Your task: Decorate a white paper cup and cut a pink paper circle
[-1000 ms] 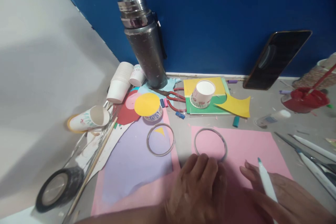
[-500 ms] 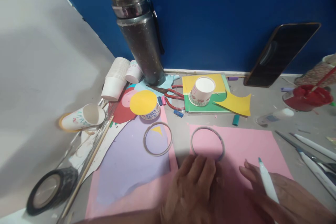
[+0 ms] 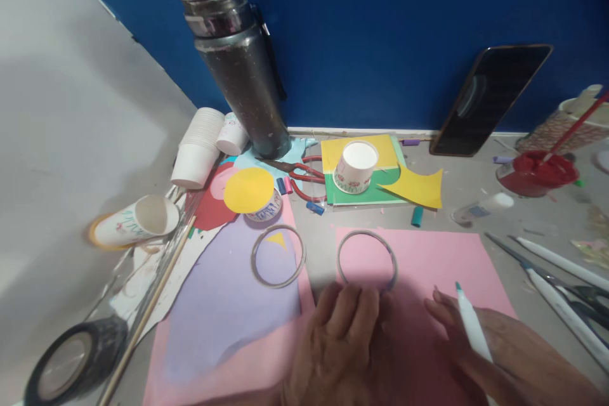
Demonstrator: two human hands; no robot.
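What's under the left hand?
The left hand lies flat on the pink paper, fingertips at the near edge of a clear ring resting on that sheet. Whatever is directly beneath the palm is covered. The right hand holds a pen.

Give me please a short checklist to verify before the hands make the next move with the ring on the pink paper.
1. Ring lies flat on the pink paper: ok.
2. Left hand steadies it: cannot tell; the fingers reach its near edge, but contact is not clear.
3. Pen is in the right hand, tip up and uncapped: ok.
4. Pen tip is at the ring: not ok; it stands apart, to the right.
5. Paper around the ring is free of objects: ok; the second ring lies on the purple sheet.
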